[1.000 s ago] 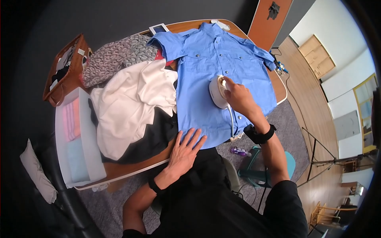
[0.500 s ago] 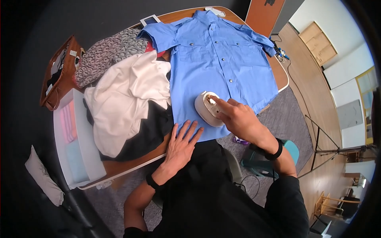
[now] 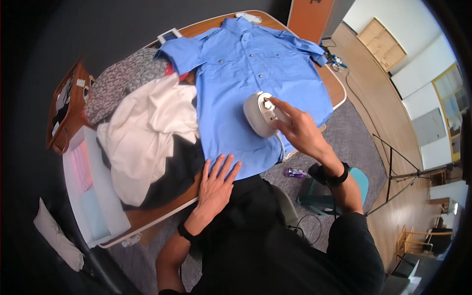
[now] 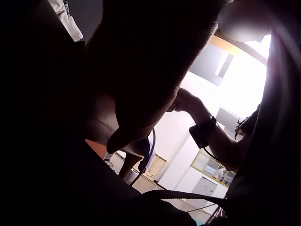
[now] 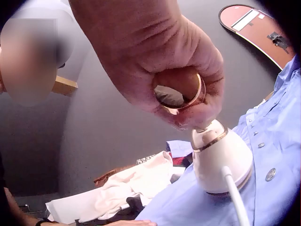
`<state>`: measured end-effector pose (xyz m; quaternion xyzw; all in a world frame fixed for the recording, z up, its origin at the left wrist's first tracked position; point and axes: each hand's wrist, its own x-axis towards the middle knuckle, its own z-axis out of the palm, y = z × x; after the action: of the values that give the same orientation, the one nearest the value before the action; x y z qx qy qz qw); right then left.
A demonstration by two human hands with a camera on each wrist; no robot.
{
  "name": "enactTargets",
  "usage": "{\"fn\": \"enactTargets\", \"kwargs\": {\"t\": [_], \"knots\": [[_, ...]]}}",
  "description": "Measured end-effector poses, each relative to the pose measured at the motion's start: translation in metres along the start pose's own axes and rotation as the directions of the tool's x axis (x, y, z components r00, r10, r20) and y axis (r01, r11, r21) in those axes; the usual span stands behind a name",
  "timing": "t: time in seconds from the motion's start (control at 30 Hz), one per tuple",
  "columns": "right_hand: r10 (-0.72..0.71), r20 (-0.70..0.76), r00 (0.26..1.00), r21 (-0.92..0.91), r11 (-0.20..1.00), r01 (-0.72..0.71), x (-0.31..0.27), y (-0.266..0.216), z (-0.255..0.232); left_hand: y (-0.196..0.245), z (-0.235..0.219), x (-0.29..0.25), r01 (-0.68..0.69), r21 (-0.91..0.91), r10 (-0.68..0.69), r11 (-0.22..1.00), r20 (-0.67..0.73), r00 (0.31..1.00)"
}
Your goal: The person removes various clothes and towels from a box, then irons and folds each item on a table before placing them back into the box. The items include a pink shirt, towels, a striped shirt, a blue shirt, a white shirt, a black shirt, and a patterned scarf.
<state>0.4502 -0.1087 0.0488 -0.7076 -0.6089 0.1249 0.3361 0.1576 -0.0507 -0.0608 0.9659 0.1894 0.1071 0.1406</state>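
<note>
A light blue short-sleeved shirt (image 3: 221,108) is spread front side up, its buttoned front running down the middle. My right hand (image 3: 304,133) grips a small white iron (image 3: 256,117) from its right side, over the lower body of the shirt. In the right wrist view the fingers curl round a gold-trimmed handle, and a white cord (image 5: 235,197) leaves the iron's side. Spread fingers of my left hand (image 3: 216,186) rest on the shirt's bottom hem at the table's near edge. The left wrist view is mostly dark.
Left of the shirt lie a crumpled white cloth (image 3: 142,132), black fabric (image 3: 182,169) and a grey knitted piece (image 3: 123,78). A white bin (image 3: 115,211) and a brown basket (image 3: 73,105) line the left side. Right of the table stand a teal stool (image 3: 359,189) and a tripod (image 3: 391,167).
The iron slid down toward the hem, then back up the shirt in my right hand's grip. My left hand stays at the hem. The head view has shifted.
</note>
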Motion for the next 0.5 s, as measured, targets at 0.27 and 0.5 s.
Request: {"fn": "enactTargets", "kwargs": {"t": [0.27,0.5], "knots": [[0.451,-0.050,0.891,0.174,0.882,-0.437,-0.040,0.013,-0.098,-0.004,0.000,-0.004,-0.024,0.014,0.024,1.000,-0.035,0.999],[0.445,-0.332,0.832,-0.116,0.856,-0.504,-0.009,0.187,-0.172,0.002,-0.009,-0.001,-0.010,-0.007,0.010,1.000,0.007,1.000]]}}
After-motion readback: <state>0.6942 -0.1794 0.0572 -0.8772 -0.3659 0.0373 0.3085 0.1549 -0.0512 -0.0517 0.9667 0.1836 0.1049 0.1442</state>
